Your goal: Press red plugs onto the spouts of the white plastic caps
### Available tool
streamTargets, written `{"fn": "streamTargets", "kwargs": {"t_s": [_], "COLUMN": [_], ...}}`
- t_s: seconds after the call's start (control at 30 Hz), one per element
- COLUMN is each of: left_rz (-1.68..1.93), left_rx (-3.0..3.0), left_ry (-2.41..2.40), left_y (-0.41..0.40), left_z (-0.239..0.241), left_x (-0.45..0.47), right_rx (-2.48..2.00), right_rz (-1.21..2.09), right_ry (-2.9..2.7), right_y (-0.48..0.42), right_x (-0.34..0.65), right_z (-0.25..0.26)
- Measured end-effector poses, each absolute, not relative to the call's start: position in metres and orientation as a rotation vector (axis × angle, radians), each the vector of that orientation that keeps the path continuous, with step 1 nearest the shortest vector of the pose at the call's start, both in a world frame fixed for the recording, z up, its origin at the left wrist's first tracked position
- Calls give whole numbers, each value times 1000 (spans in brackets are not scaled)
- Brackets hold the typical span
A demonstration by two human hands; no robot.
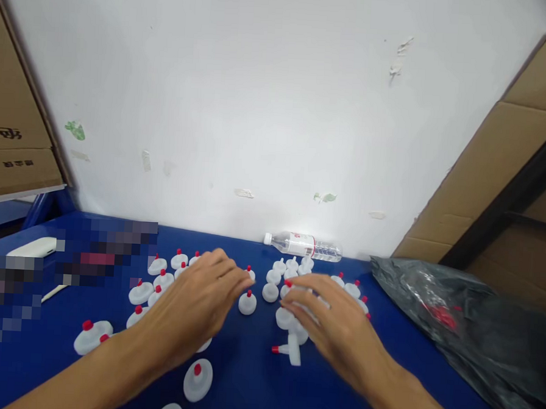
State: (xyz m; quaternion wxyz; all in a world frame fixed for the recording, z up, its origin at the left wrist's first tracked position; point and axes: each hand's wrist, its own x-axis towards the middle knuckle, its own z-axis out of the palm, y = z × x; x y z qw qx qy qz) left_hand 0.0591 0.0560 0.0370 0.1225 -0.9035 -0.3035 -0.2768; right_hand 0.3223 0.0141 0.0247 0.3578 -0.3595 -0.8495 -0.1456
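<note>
Lots of little white caps with red tips sit on the blue bench, low in the middle of the frame. Most stand upright with the red tip on top. One cap lies on its side just below the right hand.

The left hand reaches in from the lower left. It is flat, palm down, with the fingers stretched out over the caps. It holds nothing that I can see. One upright cap stands just beside its fingertips.

The right hand comes in from the lower right. Its fingers are bent down onto a small bunch of caps and touch them. I cannot tell if it has hold of one.

More caps stand to the left of the left hand, and a bigger cap sits near the bottom of the frame, close to the left arm.

Farther back, a clear water bottle lies on its side against the white wall. A dark plastic bag lies on the right side of the bench, with something red showing through it. Brown cardboard boxes lean at the far right, and more cardboard is at the upper left. A white flat thing lies at the left edge.
</note>
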Motion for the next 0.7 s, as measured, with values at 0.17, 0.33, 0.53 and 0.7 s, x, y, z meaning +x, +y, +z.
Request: {"fn": "streamTargets", "kwargs": {"t_s": [0.17,0.33,0.53,0.7], "left_rz": [-523,-311,-165,-167], "left_rx": [-2534,-2554,-2564,-2599], "left_ry": [-1175,-1325,-1507,-1520], "left_y": [68,54,52,59], "left_z": [27,18,10,4], "left_x": [47,55,58,56], "right_rx": [-1328,-1443,-1499,-1470], "right_rz": [-228,-92,-32,-15], "right_ry": [-2121,-2258,-2262,-2275], "right_y": [43,56,52,54], "right_x": [367,388,384,380], "right_z": [26,20,26,29]}}
